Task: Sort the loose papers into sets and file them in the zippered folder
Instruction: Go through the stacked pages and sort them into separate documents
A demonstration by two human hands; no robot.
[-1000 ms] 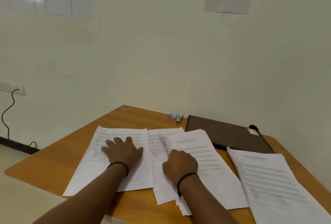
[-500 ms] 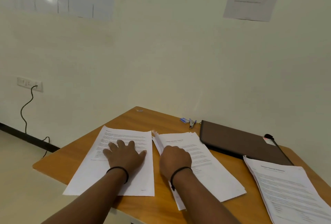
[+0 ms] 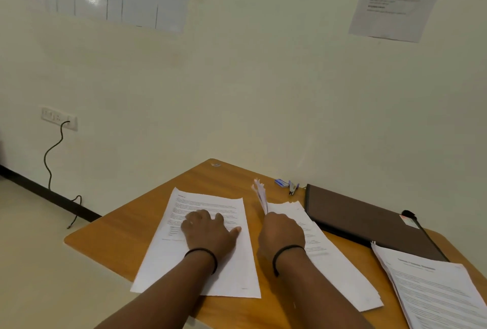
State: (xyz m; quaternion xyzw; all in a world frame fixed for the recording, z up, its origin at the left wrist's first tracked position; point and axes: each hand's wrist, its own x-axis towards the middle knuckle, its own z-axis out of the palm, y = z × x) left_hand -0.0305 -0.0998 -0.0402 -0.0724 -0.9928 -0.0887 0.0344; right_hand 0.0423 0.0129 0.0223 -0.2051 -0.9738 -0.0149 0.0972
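- My left hand (image 3: 208, 231) lies flat, fingers spread, pressing on the single sheet (image 3: 200, 249) beneath it; I judge this pins the sheet so it cannot slide.
- My right hand (image 3: 280, 234) is curled round the left edge of the middle stack (image 3: 326, 263), pinching a sheaf of pages that stands up on edge just beyond the knuckles. The fingers themselves are hidden; I judge the lift is for leafing through the pages to sort them.
- Well to the right of the right hand, a third pile of papers (image 3: 437, 291) rests on the table (image 3: 126, 226), apart from the other two, apparently a separate set.
- Beyond the right hand, the zippered folder (image 3: 363, 220) lies flat and closed; the third pile overlaps its near corner. Nothing filed yet, by my reading.
- Further still, just left of the folder, a small stapler (image 3: 293, 188) sits by the wall.
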